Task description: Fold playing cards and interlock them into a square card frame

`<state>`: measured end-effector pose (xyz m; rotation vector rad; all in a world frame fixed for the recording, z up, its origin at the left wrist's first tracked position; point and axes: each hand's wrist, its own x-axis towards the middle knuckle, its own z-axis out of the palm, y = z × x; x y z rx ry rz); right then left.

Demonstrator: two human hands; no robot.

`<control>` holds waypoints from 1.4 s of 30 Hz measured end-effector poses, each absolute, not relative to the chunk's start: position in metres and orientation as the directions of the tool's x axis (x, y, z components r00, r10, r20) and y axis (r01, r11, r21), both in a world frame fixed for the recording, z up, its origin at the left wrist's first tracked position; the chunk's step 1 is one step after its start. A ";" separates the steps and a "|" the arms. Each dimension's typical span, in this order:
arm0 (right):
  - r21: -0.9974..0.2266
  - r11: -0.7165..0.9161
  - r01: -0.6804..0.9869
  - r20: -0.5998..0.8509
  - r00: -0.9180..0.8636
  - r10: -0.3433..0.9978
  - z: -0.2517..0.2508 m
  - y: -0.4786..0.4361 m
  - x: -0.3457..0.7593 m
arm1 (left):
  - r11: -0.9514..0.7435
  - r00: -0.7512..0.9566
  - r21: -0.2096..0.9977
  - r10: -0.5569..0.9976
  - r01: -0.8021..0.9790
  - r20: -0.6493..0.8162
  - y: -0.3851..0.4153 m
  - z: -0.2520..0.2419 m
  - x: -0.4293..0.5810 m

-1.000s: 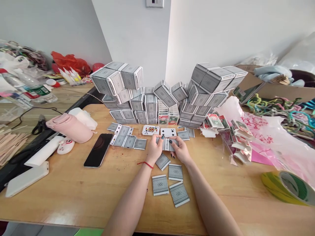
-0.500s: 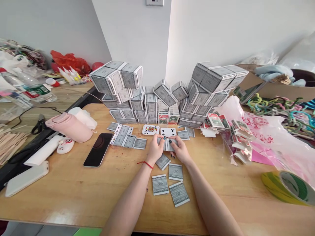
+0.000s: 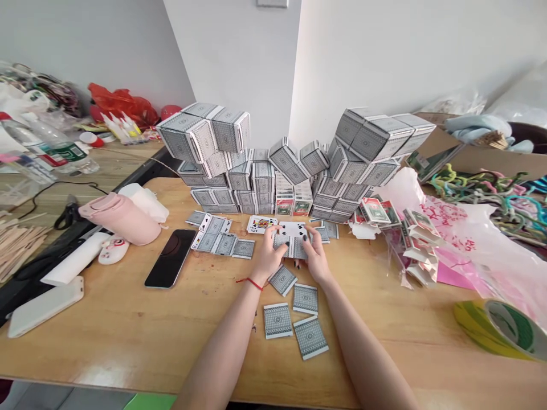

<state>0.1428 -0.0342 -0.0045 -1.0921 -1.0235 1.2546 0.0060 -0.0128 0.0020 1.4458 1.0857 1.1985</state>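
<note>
Squares [image 3: 277, 320] of folded card, four of them, lie patterned side up just nearer to me than my hands, between my forearms. Two face-up cards lie on the far side: one picture card [image 3: 262, 223] just past my left hand [image 3: 267, 251], and one spade card [image 3: 293, 227] past the gap between my hands. Whether my forefingers touch that spade card, I cannot tell. I count one dark-screened phone [image 3: 170, 258] to the left of my left hand, one pink tumbler [image 3: 115, 215] farther left, one roll of tape [image 3: 472, 322] well right of my right hand [image 3: 317, 254], and one red cord [image 3: 254, 283] around my left wrist. Beyond both hands rises a build of grey blocks [image 3: 264, 179], too overlapped to count.

One card piece [image 3: 297, 248] sits between my hands. I pinch its left side with my left and its right side with my right, thumbs on the near face. It shows two grey patterned panels side by side, a white strip dividing them.
</note>
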 end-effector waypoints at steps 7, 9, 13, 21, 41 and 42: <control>-0.947 0.161 0.279 0.269 0.408 0.872 -0.019 -0.023 0.163 | 0.040 0.031 0.958 0.999 -0.282 -0.033 -0.001 -0.007 0.004; -0.832 0.233 0.504 0.422 0.303 0.854 -0.020 -0.023 0.164 | 0.043 0.000 0.949 0.999 -0.313 -0.045 0.001 -0.006 0.004; -0.600 0.308 0.738 0.481 0.026 0.876 -0.022 -0.024 0.155 | -0.025 -0.040 0.970 0.999 -0.241 0.016 0.001 -0.002 0.003; -0.478 0.237 0.846 0.482 0.027 0.876 -0.027 -0.026 0.150 | -0.067 -0.138 0.995 0.989 -0.076 0.056 0.003 -0.003 0.003; -0.647 0.233 0.726 0.634 0.342 0.693 -0.023 -0.024 0.157 | 0.147 -0.123 0.877 0.967 -0.457 -0.225 0.012 -0.009 -0.003; -0.688 0.219 0.692 0.610 0.388 0.691 -0.022 -0.025 0.157 | 0.135 -0.134 0.874 0.966 -0.467 -0.221 0.013 -0.010 -0.004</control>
